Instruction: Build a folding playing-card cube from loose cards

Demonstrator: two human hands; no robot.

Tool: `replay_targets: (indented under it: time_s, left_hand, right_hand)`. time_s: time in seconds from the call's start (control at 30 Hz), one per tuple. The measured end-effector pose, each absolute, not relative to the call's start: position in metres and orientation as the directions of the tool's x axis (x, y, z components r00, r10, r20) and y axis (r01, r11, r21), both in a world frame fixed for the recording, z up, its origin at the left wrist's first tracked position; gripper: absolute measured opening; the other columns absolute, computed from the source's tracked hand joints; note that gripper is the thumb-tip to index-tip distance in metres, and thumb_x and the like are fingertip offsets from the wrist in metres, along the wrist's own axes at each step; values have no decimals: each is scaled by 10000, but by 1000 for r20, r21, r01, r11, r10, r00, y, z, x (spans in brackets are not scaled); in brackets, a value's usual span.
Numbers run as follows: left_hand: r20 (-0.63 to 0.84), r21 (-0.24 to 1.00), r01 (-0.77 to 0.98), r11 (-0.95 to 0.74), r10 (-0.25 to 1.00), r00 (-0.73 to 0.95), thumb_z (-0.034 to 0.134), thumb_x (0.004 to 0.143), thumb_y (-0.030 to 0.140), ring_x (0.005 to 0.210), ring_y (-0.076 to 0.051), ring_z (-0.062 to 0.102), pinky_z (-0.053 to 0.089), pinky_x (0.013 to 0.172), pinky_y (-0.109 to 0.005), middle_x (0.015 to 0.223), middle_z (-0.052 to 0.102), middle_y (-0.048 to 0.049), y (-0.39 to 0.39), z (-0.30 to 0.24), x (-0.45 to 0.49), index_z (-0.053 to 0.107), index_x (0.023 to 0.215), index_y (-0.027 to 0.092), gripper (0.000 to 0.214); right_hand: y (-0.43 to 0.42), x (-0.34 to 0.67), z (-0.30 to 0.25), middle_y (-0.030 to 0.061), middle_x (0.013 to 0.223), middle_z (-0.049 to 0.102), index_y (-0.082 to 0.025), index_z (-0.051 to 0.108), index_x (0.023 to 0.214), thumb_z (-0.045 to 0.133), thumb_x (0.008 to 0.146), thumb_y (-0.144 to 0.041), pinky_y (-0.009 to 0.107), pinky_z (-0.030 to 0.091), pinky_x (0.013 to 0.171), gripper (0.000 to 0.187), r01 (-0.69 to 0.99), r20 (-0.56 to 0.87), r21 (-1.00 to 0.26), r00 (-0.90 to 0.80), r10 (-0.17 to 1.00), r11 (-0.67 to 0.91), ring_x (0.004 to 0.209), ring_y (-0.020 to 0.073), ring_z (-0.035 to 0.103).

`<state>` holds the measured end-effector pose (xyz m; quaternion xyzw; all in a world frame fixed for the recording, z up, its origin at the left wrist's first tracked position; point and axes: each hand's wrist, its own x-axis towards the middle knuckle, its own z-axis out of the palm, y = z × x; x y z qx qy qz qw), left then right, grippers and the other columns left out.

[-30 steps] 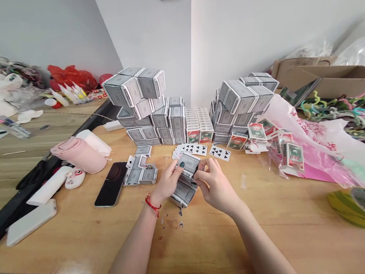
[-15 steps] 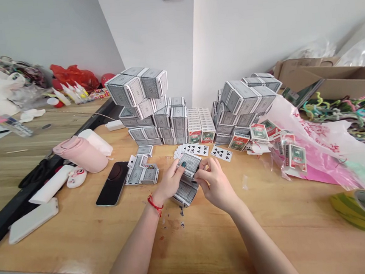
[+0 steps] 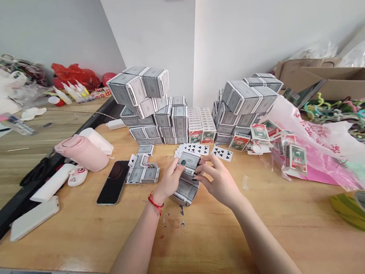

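Observation:
Between my hands is a box shape of folded playing cards [image 3: 186,191], grey patterned backs outward, with a card panel [image 3: 191,160] tilted up at its top. My left hand [image 3: 169,180] grips the left side, thumb on the upper panel. At the right edge, my right hand [image 3: 220,180] has its fingertips pinched on the card; my fingers partly hide that edge. Face-up cards [image 3: 196,149] are fanned just behind, and another card [image 3: 221,153] lies beside them. Left of my hands is a partly joined piece of folded cards [image 3: 142,171].
Stacked card-box structures stand at back left [image 3: 153,109] and back right [image 3: 243,102], with card packs [image 3: 201,122] between them. A phone [image 3: 113,183], a pink tumbler [image 3: 83,152] and a white power bank [image 3: 34,219] lie left. Yellow tape [image 3: 345,212] lies right.
The fingers of my right hand have shifted slightly and spread a little along the card's right edge. My left hand keeps its grip, and the view has moved marginally.

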<state>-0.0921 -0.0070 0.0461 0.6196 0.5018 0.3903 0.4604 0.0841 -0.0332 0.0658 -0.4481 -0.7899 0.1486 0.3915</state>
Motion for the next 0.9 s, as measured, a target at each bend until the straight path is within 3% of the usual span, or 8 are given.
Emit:
replay_targets:
  time_s: [0.17, 0.33, 0.5, 0.63, 0.9]
  left_hand:
    - [-42, 994, 100, 33, 995, 88, 495, 796, 387, 972, -204, 554, 439, 842, -315, 982, 639, -78, -5, 36, -91, 574, 1091, 157, 382]
    - [-113, 985, -115, 126, 987, 111, 515, 775, 371, 1039, -202, 544, 436, 901, -336, 1133, 601, -81, -6, 31, -88, 534, 1151, 169, 428]
    - [-70, 958, -263, 110, 985, 157, 533, 774, 340, 1015, -189, 548, 448, 881, -322, 1119, 604, -65, -7, 36, -84, 567, 1081, 162, 356]
    - [-64, 911, -393, 124, 985, 162, 572, 756, 311, 978, -183, 564, 448, 859, -304, 1024, 641, -32, -7, 39, -81, 623, 998, 186, 277]
    - [-227, 783, -521, 339, 936, 269, 551, 715, 248, 820, -181, 598, 467, 722, -286, 868, 665, -50, -5, 42, -81, 635, 887, 123, 228]
  right_hand:
    - [-29, 93, 63, 87, 1122, 502, -257, 492, 1127, 652, 740, -305, 373, 527, 778, 421, 479, 483, -715, -187, 855, 509, 1033, 221, 517]
    - [-32, 92, 58, 94, 1118, 559, -234, 486, 1189, 665, 729, -322, 405, 503, 854, 502, 425, 491, -761, -117, 863, 490, 1023, 225, 549]
    - [-39, 84, 55, 111, 1189, 534, -241, 573, 1106, 566, 799, -244, 426, 473, 891, 307, 496, 603, -652, -120, 788, 574, 1116, 245, 509]
    - [-40, 82, 54, 104, 1209, 532, -248, 614, 1038, 545, 808, -232, 398, 496, 853, 241, 541, 623, -605, -135, 771, 584, 1077, 236, 538]
    - [-44, 66, 57, 104, 1142, 600, -218, 586, 977, 605, 757, -266, 418, 468, 879, 226, 482, 558, -747, 83, 826, 457, 1059, 236, 553]
